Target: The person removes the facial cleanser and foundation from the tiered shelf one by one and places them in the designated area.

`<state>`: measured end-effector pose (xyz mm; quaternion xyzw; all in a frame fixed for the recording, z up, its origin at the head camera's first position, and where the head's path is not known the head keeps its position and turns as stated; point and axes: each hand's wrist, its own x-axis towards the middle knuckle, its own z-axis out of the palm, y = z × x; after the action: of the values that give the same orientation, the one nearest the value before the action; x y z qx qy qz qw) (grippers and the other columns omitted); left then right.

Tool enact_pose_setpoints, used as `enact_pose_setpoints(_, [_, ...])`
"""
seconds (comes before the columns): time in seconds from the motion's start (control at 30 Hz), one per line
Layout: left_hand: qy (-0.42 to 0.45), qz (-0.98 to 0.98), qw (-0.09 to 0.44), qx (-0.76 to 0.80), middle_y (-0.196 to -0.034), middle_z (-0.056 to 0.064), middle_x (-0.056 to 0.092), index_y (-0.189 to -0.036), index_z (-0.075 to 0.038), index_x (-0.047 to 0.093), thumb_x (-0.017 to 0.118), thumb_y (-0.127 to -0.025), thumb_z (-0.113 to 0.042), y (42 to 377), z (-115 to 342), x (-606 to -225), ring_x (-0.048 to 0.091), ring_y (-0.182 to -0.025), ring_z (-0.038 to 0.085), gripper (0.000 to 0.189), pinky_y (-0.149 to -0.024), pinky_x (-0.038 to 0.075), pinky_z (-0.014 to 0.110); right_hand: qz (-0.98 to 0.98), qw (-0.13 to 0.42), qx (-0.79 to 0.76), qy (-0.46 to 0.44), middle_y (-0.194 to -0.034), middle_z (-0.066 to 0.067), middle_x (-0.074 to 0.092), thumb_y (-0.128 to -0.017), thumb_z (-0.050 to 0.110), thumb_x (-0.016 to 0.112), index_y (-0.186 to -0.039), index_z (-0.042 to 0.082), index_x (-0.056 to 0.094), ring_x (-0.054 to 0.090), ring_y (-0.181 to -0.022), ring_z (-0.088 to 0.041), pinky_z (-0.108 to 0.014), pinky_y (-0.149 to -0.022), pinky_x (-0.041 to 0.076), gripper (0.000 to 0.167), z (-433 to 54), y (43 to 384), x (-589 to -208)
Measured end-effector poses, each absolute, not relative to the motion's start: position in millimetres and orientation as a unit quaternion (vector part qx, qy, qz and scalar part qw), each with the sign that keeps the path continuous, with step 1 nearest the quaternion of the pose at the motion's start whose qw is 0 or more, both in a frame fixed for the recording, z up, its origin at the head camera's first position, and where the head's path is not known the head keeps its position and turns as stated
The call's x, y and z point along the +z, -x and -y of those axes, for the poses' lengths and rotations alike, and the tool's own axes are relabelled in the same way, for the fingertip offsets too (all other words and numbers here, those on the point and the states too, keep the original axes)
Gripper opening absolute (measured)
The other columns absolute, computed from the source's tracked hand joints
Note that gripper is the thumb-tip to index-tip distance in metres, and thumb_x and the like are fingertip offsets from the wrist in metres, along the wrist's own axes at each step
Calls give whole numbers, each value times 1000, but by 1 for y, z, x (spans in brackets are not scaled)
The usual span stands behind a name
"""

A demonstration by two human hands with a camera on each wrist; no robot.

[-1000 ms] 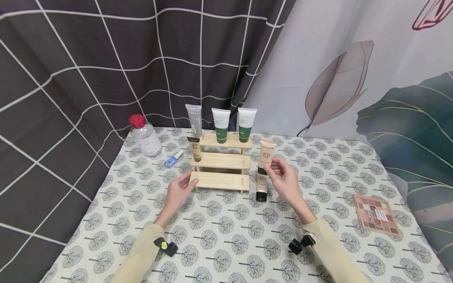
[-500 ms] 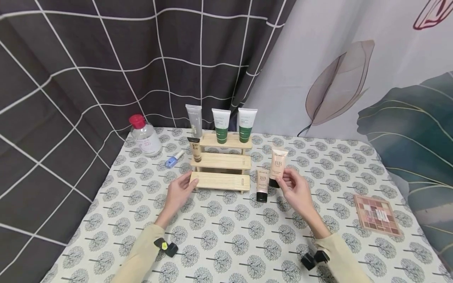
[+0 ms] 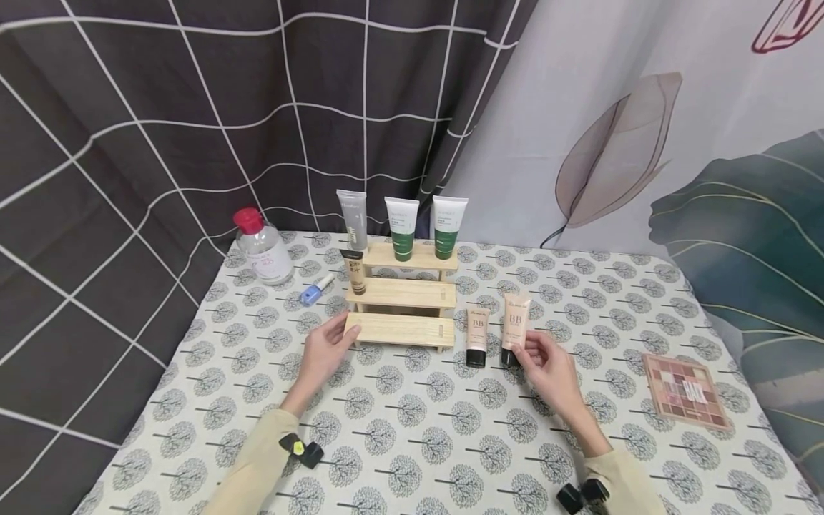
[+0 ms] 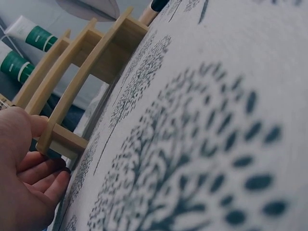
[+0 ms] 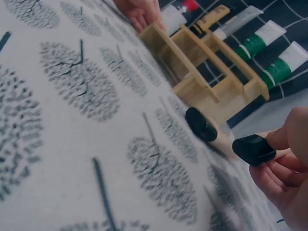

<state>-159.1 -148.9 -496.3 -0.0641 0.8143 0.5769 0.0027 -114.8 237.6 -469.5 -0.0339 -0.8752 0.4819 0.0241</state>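
My left hand (image 3: 326, 345) grips the left end of the lowest step of a wooden three-step display stand (image 3: 399, 327), thumb on top. My right hand (image 3: 547, 363) pinches a pink BB cream tube (image 3: 516, 318) near its black cap (image 5: 254, 149). A second, similar BB cream tube (image 3: 477, 330) lies just left of it on the cloth, cap toward me. On the stand's top step are a grey tube (image 3: 353, 220) and two white-and-green tubes (image 3: 402, 229) (image 3: 448, 227). A small brown tube (image 3: 355, 272) with a black end stands at the left of the middle step.
A clear bottle with a red cap (image 3: 262, 247) stands at the back left. Near it lies a small blue bottle with a white cap (image 3: 317, 290). A makeup palette (image 3: 686, 390) lies on the right of the tree-print tablecloth (image 3: 412, 443). Curtains hang behind.
My right hand has moved right and toward me with the BB cream tube, from above the second tube down to beside it. My left hand stays on the stand.
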Motion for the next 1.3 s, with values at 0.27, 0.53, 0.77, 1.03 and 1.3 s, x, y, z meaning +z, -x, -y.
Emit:
enact_pose_setpoints(0.27, [60,-817,-5,573,-145,24,56,-143,0,53,73,-94,-27,157,149,-495,58,-132,37,59,-108,53,34,893,22,446,50,-104,-22,71,-96,10,68,-123,-8,61,65,-80,-12,-12,-69,58,33,-240,114,-480])
enact_pose_setpoints(0.53, [54,-815,-8,577,-145,24,55,-143,0,53,73,-95,-24,158,150,-496,58,-132,37,58,-108,53,33,910,-1,407,74,-99,-17,73,-95,20,70,-120,-5,65,62,-77,-13,-15,-65,53,36,-240,119,-479])
enact_pose_setpoints(0.77, [58,-812,-2,581,-146,24,55,-144,0,52,73,-94,-24,159,149,-495,58,-132,36,59,-108,53,32,924,1,374,78,-93,-11,74,-94,26,72,-118,-1,69,63,-76,-13,-22,-71,51,36,-240,121,-480])
enact_pose_setpoints(1.03, [59,-810,3,584,-146,24,54,-144,-1,52,73,-94,-25,160,149,-496,58,-133,36,60,-107,53,32,929,13,365,67,-92,-13,74,-94,22,71,-119,-4,68,65,-78,-15,-25,-74,56,36,-244,121,-481])
enact_pose_setpoints(1.3, [62,-812,3,580,-145,25,55,-144,-1,52,73,-94,-25,159,149,-496,59,-132,36,59,-106,54,30,932,41,356,51,-93,-16,73,-92,15,72,-116,-7,67,65,-76,-16,-19,-68,56,33,-248,120,-482])
